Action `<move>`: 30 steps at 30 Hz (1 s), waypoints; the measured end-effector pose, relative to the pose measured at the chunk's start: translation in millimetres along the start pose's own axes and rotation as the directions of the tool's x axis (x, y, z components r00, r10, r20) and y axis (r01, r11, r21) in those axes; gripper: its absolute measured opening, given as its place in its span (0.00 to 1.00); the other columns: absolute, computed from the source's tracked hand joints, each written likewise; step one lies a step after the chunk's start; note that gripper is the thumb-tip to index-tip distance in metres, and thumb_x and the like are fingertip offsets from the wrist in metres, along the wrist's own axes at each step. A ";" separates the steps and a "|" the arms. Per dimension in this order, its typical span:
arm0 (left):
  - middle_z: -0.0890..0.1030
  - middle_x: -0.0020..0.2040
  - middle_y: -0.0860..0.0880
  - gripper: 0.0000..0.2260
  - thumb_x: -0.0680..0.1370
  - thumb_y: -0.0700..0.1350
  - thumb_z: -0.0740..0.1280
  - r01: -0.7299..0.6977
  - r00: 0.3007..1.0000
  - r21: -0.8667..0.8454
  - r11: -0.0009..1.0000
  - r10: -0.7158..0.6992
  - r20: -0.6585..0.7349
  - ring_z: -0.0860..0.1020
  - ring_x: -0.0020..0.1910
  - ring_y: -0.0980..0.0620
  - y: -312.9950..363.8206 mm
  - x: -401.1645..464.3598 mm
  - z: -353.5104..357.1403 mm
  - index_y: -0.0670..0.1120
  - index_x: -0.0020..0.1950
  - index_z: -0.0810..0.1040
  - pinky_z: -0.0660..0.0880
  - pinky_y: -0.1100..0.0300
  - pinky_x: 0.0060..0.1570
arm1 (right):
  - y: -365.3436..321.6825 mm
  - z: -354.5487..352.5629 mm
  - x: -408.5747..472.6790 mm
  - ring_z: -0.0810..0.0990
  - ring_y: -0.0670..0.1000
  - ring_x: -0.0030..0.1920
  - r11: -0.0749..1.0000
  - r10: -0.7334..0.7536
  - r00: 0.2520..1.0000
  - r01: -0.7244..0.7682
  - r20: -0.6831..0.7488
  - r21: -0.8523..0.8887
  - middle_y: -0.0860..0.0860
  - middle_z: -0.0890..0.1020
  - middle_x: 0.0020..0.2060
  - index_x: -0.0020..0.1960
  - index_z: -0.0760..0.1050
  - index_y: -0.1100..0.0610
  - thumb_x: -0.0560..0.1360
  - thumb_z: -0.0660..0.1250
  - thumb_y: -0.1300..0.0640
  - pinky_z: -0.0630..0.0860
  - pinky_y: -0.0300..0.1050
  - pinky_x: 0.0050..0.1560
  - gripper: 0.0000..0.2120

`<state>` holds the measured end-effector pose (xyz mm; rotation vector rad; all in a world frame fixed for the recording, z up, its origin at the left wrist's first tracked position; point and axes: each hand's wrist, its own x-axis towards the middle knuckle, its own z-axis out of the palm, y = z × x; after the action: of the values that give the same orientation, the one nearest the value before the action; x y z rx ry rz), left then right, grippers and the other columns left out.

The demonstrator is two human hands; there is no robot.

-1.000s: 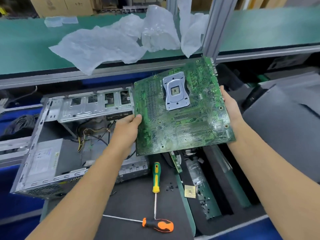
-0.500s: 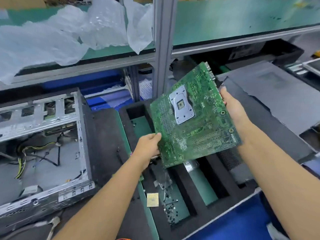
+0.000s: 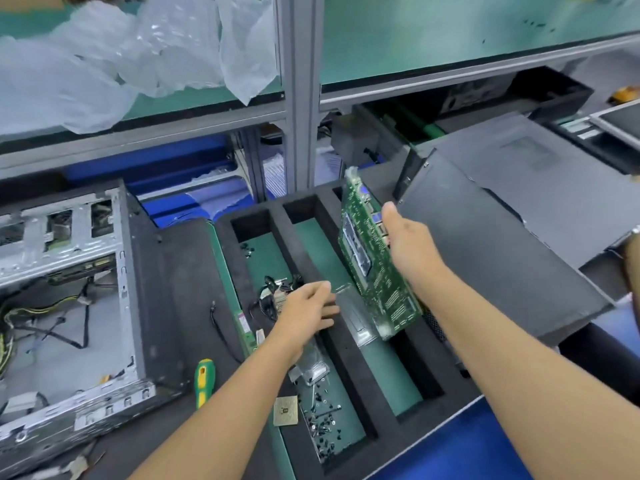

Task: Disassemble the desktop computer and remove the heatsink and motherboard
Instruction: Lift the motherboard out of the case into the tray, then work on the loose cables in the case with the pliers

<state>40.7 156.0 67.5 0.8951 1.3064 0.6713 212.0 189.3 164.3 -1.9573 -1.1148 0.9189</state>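
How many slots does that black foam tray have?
3 at least: left slot with small parts and screws, middle slot where the motherboard is going, and a narrow right slot, mostly hidden behind the board.

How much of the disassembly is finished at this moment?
Done: the motherboard is out of the open case; loose screws lie in the foam tray. In hand: the right hand holds the board on edge over a tray slot; the left hand is off it. Left: setting it down.
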 end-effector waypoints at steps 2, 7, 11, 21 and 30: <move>0.81 0.57 0.52 0.16 0.82 0.53 0.60 -0.020 1.000 -0.016 1.000 0.020 0.000 0.83 0.51 0.55 3.4 -1.5 0.7 0.49 0.68 0.73 0.81 0.56 0.52 | 9.6 16.8 -1.8 0.68 0.50 0.28 0.989 -0.122 0.992 0.121 -0.008 -0.081 0.46 0.69 0.25 0.29 0.64 0.54 0.79 0.49 0.37 0.64 0.43 0.32 0.28; 0.81 0.57 0.51 0.17 0.83 0.53 0.59 -0.047 0.999 -0.037 0.998 0.047 -0.010 0.82 0.53 0.54 9.1 -4.8 -2.8 0.48 0.69 0.72 0.80 0.56 0.52 | 31.7 52.7 -5.4 0.73 0.53 0.35 0.944 -0.218 0.976 0.217 0.024 -0.247 0.49 0.75 0.32 0.32 0.65 0.50 0.79 0.48 0.36 0.70 0.49 0.37 0.25; 0.81 0.58 0.52 0.18 0.82 0.54 0.59 -0.051 0.999 -0.032 0.998 0.051 -0.013 0.82 0.53 0.54 6.9 -7.7 -9.1 0.49 0.70 0.72 0.80 0.54 0.53 | 44.2 72.3 -9.6 0.77 0.58 0.42 0.913 -0.228 0.972 0.234 0.057 -0.333 0.54 0.80 0.40 0.46 0.74 0.54 0.78 0.47 0.34 0.75 0.52 0.45 0.27; 0.81 0.57 0.52 0.18 0.82 0.54 0.60 -0.039 0.998 -0.047 0.998 0.037 -0.047 0.82 0.52 0.55 0.4 -27.9 -40.6 0.50 0.69 0.72 0.80 0.56 0.53 | 62.1 97.5 -19.9 0.78 0.60 0.44 0.852 -0.202 0.969 0.247 0.145 -0.462 0.56 0.81 0.44 0.50 0.72 0.55 0.79 0.48 0.35 0.76 0.53 0.46 0.25; 0.81 0.55 0.56 0.15 0.81 0.55 0.61 -0.132 0.991 0.008 0.991 0.132 -0.036 0.82 0.49 0.60 8.6 -77.5 -95.7 0.54 0.66 0.74 0.80 0.60 0.48 | 72.7 148.2 -35.1 0.77 0.63 0.50 0.812 -0.159 0.974 0.222 0.163 -0.539 0.60 0.80 0.49 0.53 0.69 0.56 0.79 0.51 0.36 0.68 0.52 0.43 0.23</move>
<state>-65.5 112.0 112.4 0.9837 1.2899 0.7909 104.5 162.1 37.0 -2.2018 -1.7665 0.6389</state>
